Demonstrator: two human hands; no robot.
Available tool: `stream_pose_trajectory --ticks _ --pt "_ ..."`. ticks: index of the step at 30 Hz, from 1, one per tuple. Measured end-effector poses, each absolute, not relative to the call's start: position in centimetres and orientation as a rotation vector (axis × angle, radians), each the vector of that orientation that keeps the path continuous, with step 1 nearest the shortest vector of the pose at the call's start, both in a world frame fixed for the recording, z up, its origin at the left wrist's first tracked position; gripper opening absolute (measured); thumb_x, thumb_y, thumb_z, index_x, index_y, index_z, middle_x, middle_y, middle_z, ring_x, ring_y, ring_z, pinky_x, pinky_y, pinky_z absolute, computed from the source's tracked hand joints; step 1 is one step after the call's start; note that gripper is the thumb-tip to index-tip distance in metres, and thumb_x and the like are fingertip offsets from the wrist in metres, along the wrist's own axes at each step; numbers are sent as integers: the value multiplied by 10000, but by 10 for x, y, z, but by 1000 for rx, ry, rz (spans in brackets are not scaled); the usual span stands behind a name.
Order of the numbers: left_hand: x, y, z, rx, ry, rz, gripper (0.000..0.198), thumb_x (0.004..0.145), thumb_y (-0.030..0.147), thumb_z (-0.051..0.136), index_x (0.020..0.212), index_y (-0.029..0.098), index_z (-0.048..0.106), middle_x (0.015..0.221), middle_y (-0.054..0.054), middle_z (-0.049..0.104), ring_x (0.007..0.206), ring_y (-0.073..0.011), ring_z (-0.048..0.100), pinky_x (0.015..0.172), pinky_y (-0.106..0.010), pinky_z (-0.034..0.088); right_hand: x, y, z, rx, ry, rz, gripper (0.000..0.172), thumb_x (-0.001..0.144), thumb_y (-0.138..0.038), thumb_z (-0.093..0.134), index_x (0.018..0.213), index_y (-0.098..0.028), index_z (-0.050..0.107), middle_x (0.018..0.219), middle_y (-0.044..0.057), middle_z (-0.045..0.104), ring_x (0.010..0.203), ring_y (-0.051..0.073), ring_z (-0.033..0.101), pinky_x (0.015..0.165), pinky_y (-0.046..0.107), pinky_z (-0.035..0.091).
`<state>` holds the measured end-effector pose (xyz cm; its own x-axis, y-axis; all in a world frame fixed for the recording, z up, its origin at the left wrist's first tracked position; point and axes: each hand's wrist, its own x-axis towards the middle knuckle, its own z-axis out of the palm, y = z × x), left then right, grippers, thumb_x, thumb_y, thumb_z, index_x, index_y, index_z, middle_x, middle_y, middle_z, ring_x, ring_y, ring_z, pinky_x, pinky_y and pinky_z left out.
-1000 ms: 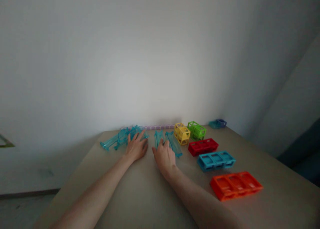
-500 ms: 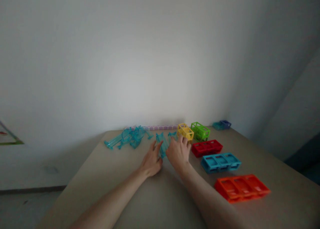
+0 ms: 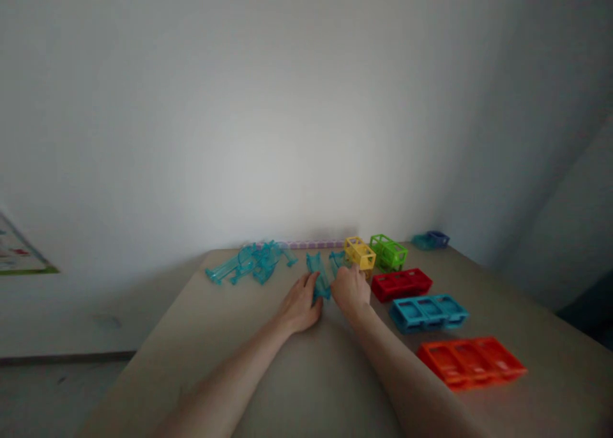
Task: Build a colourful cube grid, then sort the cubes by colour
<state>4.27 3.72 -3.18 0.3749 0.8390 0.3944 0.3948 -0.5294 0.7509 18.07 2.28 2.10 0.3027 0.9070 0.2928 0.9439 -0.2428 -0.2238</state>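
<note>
A translucent blue track piece (image 3: pixel 318 273) lies in the middle of the table, and my left hand (image 3: pixel 301 302) has its fingers round the near end of it. Just to the right, my right hand (image 3: pixel 351 290) is closed at the near end of a second translucent blue piece (image 3: pixel 338 260), whose far end sticks out beyond the fingers. The two pieces lie side by side with a narrow gap between them. A yellow open-frame block (image 3: pixel 360 253) stands right behind my right hand.
A heap of translucent blue pieces (image 3: pixel 256 261) lies at the back left. Down the right side are green (image 3: pixel 389 253), red (image 3: pixel 401 284), blue (image 3: pixel 428 312) and orange (image 3: pixel 472 362) frame blocks. A dark blue piece (image 3: pixel 438 238) sits at the far right corner, before the wall.
The view has shifted slightly, moving everything a little to the right. My left fingers have closed on the middle piece, and my right fingers, spread before, have curled in.
</note>
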Motion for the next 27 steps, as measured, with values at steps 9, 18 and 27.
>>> stream_pose_trajectory --ticks 9,18,27 --pt "-15 12 -23 2076 1306 1337 486 669 95 604 1141 208 619 1162 -132 578 1182 -306 494 1073 -463 333 145 4 29 -1499 -1859 -172 321 937 -171 380 1175 -149 594 1078 131 603 1015 224 566 910 318 437" --pt "-95 48 -36 1380 1562 1729 46 715 198 559 737 212 598 744 -22 590 749 -198 572 742 -313 463 67 68 15 -1686 -1704 7 506 869 -396 563 1294 -129 502 1300 220 468 1223 332 444 1016 468 335" --pt "-86 54 -29 1472 1394 1474 218 696 160 616 899 186 692 780 -20 631 552 -105 553 507 -195 424 47 107 -9 -1614 -1659 209 190 841 -221 549 924 -134 696 988 156 664 879 219 645 821 303 468"
